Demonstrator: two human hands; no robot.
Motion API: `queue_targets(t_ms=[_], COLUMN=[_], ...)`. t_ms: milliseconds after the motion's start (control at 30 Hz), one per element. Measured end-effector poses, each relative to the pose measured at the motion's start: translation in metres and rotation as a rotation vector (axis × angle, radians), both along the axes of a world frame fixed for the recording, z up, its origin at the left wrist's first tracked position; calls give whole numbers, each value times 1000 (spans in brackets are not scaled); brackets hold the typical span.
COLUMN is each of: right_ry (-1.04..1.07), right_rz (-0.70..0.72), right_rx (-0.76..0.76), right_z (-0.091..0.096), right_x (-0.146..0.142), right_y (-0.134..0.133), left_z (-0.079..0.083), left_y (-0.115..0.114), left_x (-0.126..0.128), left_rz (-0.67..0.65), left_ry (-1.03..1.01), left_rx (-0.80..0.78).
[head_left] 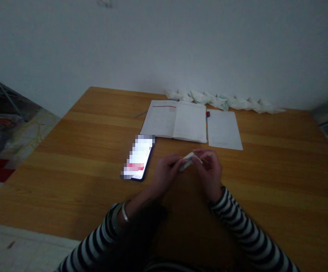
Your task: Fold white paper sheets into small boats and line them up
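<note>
Both my hands meet over the middle of the wooden table, pinching one small folded piece of white paper between them. My left hand grips its left end with closed fingers. My right hand holds the right end, fingers curled over it. I wear striped sleeves and a bangle on the left wrist. A lit phone lies flat just left of my left hand.
An open notebook lies beyond my hands, with a loose white sheet to its right and a pen to its left. Several folded white paper pieces line the table's far edge by the wall.
</note>
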State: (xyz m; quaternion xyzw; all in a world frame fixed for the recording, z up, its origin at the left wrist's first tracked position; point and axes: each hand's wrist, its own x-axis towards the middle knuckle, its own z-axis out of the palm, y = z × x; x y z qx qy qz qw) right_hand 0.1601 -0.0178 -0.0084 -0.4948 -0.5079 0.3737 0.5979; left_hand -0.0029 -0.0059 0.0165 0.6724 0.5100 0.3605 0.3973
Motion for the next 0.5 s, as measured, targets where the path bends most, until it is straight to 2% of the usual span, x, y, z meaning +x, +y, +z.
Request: queue_targets(t_ms=[200, 267, 433, 500], right_ry=[-42, -25, -90, -86], right_rz=[10, 32, 99, 108], right_rx=[-13, -9, -9, -31], right_z=[-2, -4, -3, -2], right_x=[5, 5, 5, 5], right_y=[2, 4, 5, 4], left_z=[-3, -6, -12, -12], left_y=[-3, -2, 0, 0], left_x=[0, 2, 6, 6], left_rz=[-63, -58, -19, 11], left_ry=[33, -43, -293, -356], left_rx=[38, -22, -286, -337])
